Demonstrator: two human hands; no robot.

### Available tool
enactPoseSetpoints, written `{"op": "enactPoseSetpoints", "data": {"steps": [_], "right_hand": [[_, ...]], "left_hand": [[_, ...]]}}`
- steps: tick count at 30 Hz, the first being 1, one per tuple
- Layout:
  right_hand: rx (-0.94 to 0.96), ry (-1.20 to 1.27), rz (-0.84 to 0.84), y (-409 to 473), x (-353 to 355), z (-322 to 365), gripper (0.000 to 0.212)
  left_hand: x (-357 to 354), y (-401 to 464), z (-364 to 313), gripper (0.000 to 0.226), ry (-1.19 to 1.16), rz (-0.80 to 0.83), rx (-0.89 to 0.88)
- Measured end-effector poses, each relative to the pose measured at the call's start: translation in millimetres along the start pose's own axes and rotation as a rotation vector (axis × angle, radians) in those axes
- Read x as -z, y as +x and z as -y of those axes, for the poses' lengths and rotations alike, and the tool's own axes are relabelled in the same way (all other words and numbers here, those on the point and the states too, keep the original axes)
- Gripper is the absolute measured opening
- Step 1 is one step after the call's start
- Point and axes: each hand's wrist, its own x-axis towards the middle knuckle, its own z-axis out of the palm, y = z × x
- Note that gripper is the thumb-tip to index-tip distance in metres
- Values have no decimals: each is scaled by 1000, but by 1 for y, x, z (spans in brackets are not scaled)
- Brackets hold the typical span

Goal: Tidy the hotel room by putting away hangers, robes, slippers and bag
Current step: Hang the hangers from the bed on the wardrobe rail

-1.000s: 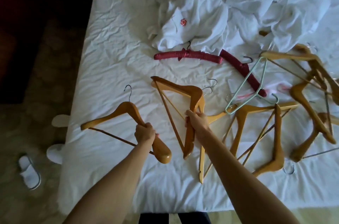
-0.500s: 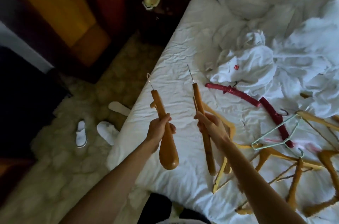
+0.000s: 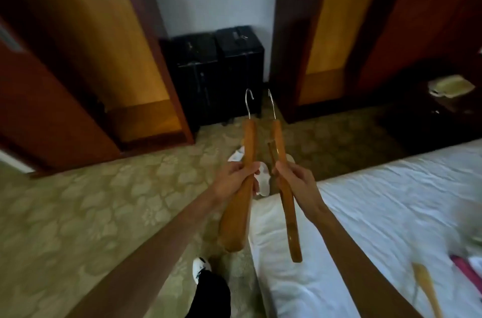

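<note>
My left hand (image 3: 236, 179) grips a wooden hanger (image 3: 241, 203) seen edge-on, its metal hook pointing up and away. My right hand (image 3: 293, 179) holds a second wooden hanger (image 3: 287, 203) the same way, parallel and a hand's width to the right. Both hang in the air over the bed's corner and the carpet. White slippers (image 3: 263, 179) lie on the floor just behind the hands, partly hidden. Another wooden hanger (image 3: 427, 289) and a red padded hanger (image 3: 467, 268) show at the lower right on the bed.
The white bed (image 3: 391, 208) fills the right side. Ahead, two black suitcases (image 3: 216, 70) stand against the wall between open wooden wardrobe doors (image 3: 320, 31). A dark nightstand (image 3: 443, 109) is at right. Patterned carpet (image 3: 91, 208) spreads to the left; my shoe (image 3: 200, 267) is below.
The view has swung left from the bed toward the wardrobe and suitcases. Both hands lifted their hangers off the bed and now hold them upright, closer together.
</note>
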Motion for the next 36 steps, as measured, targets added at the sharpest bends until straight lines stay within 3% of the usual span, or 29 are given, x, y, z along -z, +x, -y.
{"op": "enactPoseSetpoints", "data": {"steps": [6,17,29,36], "right_hand": [[50,-73,240,88,-143,46,35],[212,-49,423,235,-391,133,37],[296,22,356,431,-513,231,38],[389,41,353,585,-575,328,41]], "left_hand": [[157,-15,-19,32,-82,-255,-88],[427,14,-86,34,-3,-386,-216],[615,157,-188,34,26,-353,-274],[726,262,-309,39,91,-366,-410]]}}
